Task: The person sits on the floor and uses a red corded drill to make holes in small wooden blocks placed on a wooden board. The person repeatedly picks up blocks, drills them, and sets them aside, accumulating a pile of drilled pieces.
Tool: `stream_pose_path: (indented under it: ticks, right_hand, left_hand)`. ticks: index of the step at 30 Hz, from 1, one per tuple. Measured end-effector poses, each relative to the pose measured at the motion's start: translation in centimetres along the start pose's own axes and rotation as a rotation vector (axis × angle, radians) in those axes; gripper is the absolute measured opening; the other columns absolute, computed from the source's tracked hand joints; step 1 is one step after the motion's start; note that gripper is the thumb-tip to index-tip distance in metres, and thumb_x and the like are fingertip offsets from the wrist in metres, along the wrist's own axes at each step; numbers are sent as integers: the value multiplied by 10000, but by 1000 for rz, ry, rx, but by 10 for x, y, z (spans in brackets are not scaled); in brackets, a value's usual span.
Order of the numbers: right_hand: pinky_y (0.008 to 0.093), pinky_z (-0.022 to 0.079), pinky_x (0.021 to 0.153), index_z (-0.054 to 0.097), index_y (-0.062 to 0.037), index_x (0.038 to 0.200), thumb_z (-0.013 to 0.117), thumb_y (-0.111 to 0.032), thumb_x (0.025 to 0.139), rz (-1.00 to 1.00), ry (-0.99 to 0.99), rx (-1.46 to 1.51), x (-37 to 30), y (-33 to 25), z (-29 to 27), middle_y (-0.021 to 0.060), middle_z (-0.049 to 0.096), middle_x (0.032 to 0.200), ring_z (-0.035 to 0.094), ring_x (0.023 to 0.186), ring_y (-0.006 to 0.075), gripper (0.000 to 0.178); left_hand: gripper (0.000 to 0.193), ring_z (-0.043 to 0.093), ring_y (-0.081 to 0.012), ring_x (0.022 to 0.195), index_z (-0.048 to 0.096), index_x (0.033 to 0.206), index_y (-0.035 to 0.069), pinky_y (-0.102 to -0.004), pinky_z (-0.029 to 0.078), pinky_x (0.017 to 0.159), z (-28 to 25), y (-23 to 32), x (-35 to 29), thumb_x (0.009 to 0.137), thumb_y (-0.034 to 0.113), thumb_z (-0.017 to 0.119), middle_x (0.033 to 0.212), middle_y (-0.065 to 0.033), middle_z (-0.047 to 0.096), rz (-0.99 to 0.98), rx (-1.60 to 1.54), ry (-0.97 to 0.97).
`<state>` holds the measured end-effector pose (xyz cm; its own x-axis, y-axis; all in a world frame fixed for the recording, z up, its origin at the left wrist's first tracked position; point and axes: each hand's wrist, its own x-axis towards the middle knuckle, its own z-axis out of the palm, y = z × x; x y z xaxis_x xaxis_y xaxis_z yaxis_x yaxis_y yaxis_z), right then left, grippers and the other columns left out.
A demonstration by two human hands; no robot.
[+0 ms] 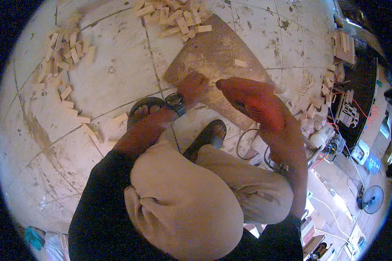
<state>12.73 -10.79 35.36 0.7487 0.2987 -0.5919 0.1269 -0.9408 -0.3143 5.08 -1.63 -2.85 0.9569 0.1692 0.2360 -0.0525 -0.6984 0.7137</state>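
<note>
Now | left hand (191,87) fingers flat on board (213,56) | right hand (272,119) gripping orange tool (248,98)

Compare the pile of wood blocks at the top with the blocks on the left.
The top pile of wood blocks is heaped tight, block on block; the left blocks lie spread in a loose curving line down the floor. The top pile sits at the edge of the brown board near the left hand; the left blocks lie on bare tile, far from both hands. Both are small, pale, rectangular offcuts.
</note>
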Motion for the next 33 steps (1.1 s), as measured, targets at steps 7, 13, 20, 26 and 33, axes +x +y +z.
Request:
stream_pose_path:
  ticks: [7,13,20,26,33]
  right_hand:
    - [420,520,1052,476,-82,1505,762,-68,733,62,20,-114,-28,-3,-21,199,673,1329,666,1221,342,824]
    - [410,513,1050,506,-60,1479,777,-60,730,249,172,-18,-49,-5,-30,183,661,1346,646,1242,304,797]
    - [400,516,1041,480,-56,1507,778,-67,734,110,66,106,-41,20,-22,178,687,1313,677,1200,289,829]
    - [391,530,1017,483,-77,1509,761,-47,743,23,96,154,-34,30,-12,170,699,1290,689,1171,282,816]
    - [394,531,1017,489,-62,1498,754,-38,749,72,91,24,-38,21,-17,170,691,1302,684,1178,277,796]
  left_hand:
    - [216,635,-347,998,643,1009,59,-466,552,811,-15,11,0,854,208,664,1029,-147,653,-8,83,83]
    - [237,632,-376,1007,657,1067,62,-518,540,834,-32,29,16,891,220,666,1089,-192,662,-299,-17,-251]
    - [225,599,-413,1091,686,1034,69,-544,513,897,-42,39,-1,927,266,669,1038,-192,673,-247,107,171]
    - [195,585,-406,1046,700,998,78,-538,505,903,-36,33,-2,930,259,671,1024,-168,674,-319,-2,95]
    - [186,590,-386,1000,700,951,88,-529,506,846,-39,35,-1,888,262,713,970,-144,664,-278,3,185]
